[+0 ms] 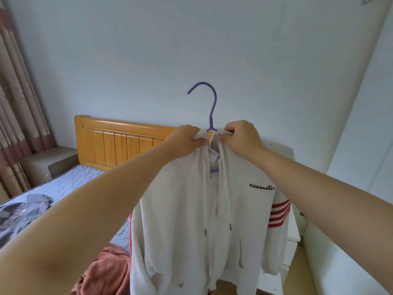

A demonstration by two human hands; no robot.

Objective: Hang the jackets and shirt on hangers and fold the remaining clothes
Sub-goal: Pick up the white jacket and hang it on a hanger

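While both arms stretch forward, the left hand (187, 141) grips the bunched neck edge of one white zip jacket (191, 220), fingers curled tight round the cloth, and the right hand (240, 138) clutches the matching edge just beside it. One purple hanger (210, 107) sits inside the jacket, its hook rising at 12 o'clock between the two hands. Two drawstrings (205, 199) hang down the front. At 8 o'clock the mattress (74, 179) carries two loose garments: one grey garment (21, 213) and, nearer 7 o'clock, one rust-coloured garment (106, 271).
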